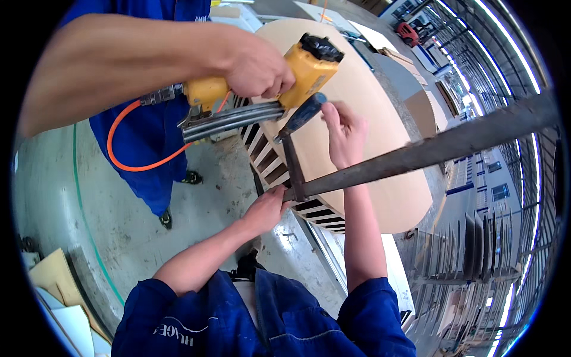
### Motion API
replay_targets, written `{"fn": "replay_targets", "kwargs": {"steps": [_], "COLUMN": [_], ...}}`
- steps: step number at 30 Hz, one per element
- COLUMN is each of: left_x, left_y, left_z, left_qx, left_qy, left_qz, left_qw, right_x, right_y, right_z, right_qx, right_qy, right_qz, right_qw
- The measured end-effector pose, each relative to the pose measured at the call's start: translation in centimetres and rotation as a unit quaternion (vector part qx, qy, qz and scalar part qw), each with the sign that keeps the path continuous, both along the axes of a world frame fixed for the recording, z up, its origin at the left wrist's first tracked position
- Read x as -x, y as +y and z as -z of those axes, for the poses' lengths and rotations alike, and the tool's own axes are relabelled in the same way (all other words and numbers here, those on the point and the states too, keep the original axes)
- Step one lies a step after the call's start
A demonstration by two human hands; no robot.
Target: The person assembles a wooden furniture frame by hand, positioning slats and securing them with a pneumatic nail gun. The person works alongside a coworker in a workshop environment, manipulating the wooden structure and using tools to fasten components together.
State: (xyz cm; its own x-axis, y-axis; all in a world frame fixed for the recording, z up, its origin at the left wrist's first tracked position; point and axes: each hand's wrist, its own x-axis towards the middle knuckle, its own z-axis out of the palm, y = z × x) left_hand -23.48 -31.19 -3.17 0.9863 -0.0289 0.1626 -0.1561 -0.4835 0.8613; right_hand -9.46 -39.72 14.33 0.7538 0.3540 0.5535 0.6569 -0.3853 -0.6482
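A long steel bar clamp (416, 150) slants across from the upper right, its bar passing in front of my right forearm. My left hand (266, 209) is closed around the bar's lower end, beside the sliding jaw (292, 163). The clamp's dark blue handle (305, 114) angles up from that jaw. At the handle's upper end is my right hand (346, 132), thumb against or just beside the tip and fingers loosely curled apart from it. Beneath lies a rounded pale wooden panel (389, 199) with a slatted side (270, 163).
Close on the left, a co-worker's hand (259, 64) grips a yellow nail gun (312, 70) over the panel. Its orange hose (113, 146) loops toward the co-worker's blue clothing. Boards (56, 279) lean at lower left; stacked panels and racks (476, 244) stand at right.
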Motion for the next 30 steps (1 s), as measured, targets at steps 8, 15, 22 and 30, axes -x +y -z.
{"fn": "replay_targets", "kwargs": {"steps": [8, 15, 22, 30], "left_x": [0.2, -0.2, -0.2, 0.0], "left_y": [1.5, 1.6, 1.7, 1.5], "left_z": [0.0, -0.8, -0.5, 0.8], "left_qx": [-0.012, -0.065, -0.085, -0.073], "left_qy": [0.045, 0.074, 0.075, 0.047], "left_qz": [0.023, 0.03, 0.034, 0.014], "left_qw": [0.999, 0.995, 0.993, 0.996], "right_x": [-6.5, -6.1, -1.1, -0.3], "right_y": [-9.9, -10.5, -7.2, -6.8], "right_z": [13.7, 15.4, 9.1, 7.9], "right_qx": [0.13, 0.259, 0.176, 0.261], "right_qy": [0.034, -0.003, 0.075, 0.082], "right_qz": [0.224, 0.25, 0.241, 0.273], "right_qw": [0.965, 0.933, 0.951, 0.922]}}
